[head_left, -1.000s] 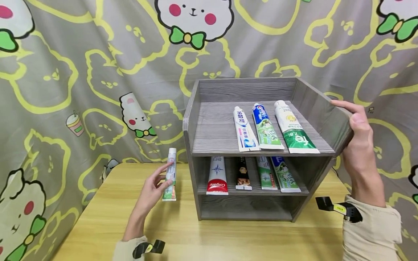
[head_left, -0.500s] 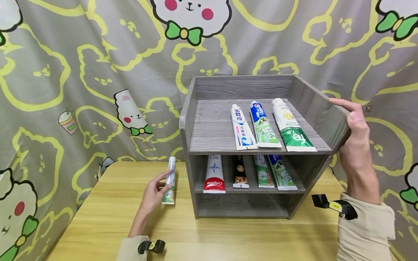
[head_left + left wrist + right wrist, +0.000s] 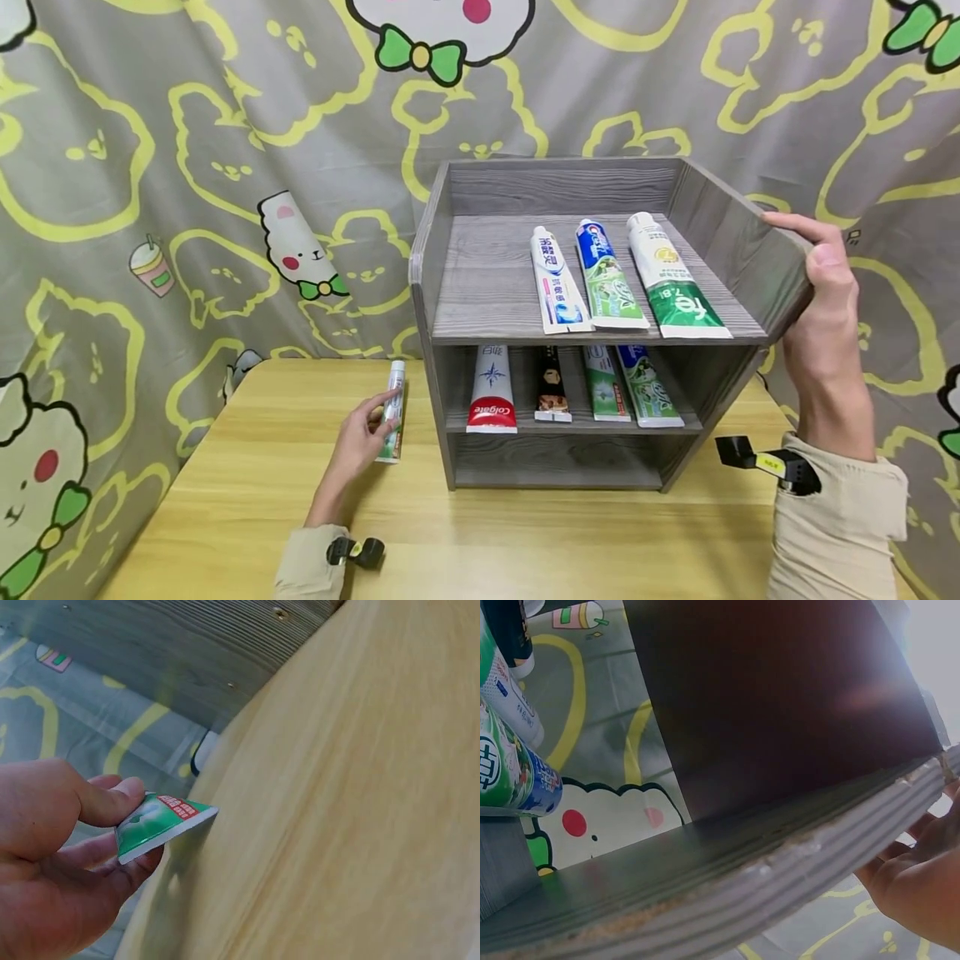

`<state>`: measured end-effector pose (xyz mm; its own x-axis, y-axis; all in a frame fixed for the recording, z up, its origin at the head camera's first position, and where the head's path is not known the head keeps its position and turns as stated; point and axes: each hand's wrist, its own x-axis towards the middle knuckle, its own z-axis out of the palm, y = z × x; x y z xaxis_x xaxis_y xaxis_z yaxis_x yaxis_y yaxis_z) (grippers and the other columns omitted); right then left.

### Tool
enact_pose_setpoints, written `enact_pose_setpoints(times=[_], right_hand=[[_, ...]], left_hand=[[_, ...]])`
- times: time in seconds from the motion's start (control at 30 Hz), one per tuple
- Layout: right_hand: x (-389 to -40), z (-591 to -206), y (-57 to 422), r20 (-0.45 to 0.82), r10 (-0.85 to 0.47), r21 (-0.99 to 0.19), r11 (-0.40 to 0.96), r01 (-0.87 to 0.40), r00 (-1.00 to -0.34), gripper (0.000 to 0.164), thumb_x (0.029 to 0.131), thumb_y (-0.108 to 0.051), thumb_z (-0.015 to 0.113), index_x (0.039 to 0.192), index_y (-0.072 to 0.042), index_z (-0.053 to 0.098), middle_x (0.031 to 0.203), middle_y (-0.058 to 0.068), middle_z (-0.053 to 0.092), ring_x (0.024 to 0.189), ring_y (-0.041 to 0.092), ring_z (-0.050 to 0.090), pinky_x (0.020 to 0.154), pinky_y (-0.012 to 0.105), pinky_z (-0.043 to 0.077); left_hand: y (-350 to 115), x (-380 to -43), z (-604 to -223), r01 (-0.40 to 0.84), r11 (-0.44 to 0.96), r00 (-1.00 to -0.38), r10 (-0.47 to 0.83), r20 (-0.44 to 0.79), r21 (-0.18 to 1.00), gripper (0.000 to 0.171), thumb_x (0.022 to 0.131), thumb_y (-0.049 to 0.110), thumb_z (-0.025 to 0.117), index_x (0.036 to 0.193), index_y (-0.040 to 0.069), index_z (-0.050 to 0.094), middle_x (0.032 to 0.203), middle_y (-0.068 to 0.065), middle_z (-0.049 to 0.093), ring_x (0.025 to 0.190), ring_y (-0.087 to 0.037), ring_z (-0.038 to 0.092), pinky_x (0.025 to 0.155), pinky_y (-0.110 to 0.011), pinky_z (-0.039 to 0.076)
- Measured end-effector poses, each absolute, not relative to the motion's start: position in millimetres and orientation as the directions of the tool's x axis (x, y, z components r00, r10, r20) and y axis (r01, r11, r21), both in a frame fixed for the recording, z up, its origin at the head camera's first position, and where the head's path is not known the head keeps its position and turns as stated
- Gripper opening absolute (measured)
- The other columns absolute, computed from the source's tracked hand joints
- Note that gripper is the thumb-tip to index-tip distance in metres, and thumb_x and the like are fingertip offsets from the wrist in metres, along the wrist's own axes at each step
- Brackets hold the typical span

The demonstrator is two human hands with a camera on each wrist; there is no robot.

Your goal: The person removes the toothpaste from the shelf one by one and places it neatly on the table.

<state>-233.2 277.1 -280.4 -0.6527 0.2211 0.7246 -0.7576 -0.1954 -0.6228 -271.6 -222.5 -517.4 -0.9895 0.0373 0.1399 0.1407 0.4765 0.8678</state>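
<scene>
In the head view my left hand [image 3: 360, 437] pinches a slim white-and-green toothpaste tube [image 3: 393, 408] left of the grey shelf. Its white cap points away from me. The left wrist view shows thumb and fingers on either side of the tube's flat green end [image 3: 157, 825], which is tilted over the table; whether it touches is unclear. My right hand [image 3: 828, 325] holds the right side panel [image 3: 757, 237] of the grey wooden shelf [image 3: 487, 275], index finger along the top edge. Several toothpaste tubes lie on the top board, including a green-and-white one [image 3: 675, 279].
On the middle board lie a red-ended Colgate tube [image 3: 492, 392], a black tube [image 3: 552, 387] and two green ones. The bottom compartment [image 3: 558, 460] is low. A patterned curtain [image 3: 337, 150] hangs behind the wooden table [image 3: 247, 467].
My left hand has brought the tube slightly nearer to me and turned it, its fingers now closer around it. The view has shifted a little. My right hand stays on the shelf's side.
</scene>
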Motion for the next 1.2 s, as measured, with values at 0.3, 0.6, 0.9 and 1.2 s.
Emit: enact_pose_setpoints(times=[0.3,0.6,0.9,1.2], right_hand=[[-235,-282,276,0.712,0.246,-0.625,-0.205,-0.753,-0.658,0.043,0.101,-0.021,0.049,0.13,0.009,0.06,0.108,0.022,0.061,0.079,0.023,0.062,0.064,0.024,0.052],[-235,-280,276,0.705,0.251,-0.632,-0.202,-0.748,-0.663,0.043,0.1,-0.019,0.045,0.129,0.009,0.06,0.111,0.022,0.061,0.081,0.024,0.061,0.065,0.025,0.051],[-233,-282,278,0.716,0.23,-0.631,-0.192,-0.752,-0.659,0.044,0.103,-0.022,0.046,0.133,0.008,0.059,0.11,0.022,0.06,0.08,0.023,0.061,0.066,0.025,0.052],[-232,-282,277,0.721,0.214,-0.622,-0.219,-0.752,-0.659,0.045,0.103,-0.022,0.048,0.134,0.009,0.057,0.109,0.022,0.061,0.079,0.022,0.063,0.066,0.024,0.054]], left_hand=[[-224,-277,-526,0.154,0.595,-0.986,0.044,0.16,0.789,0.043,0.098,0.0,0.067,0.14,0.006,0.063,0.13,-0.026,0.061,0.089,-0.028,0.068,0.064,-0.028,0.057],[-218,-277,-521,0.198,0.694,-0.973,0.055,0.223,0.692,0.037,0.098,-0.002,0.066,0.135,0.0,0.065,0.131,-0.027,0.06,0.079,-0.024,0.065,0.058,-0.026,0.054],[-215,-273,-519,0.17,0.711,-0.976,0.026,0.216,0.683,0.039,0.097,-0.003,0.067,0.135,-0.002,0.064,0.12,-0.027,0.059,0.08,-0.025,0.062,0.061,-0.028,0.054],[-218,-267,-506,0.166,0.684,-0.979,0.026,0.204,0.71,0.039,0.099,0.0,0.064,0.138,-0.001,0.062,0.128,-0.028,0.056,0.095,-0.034,0.065,0.071,-0.033,0.058]])
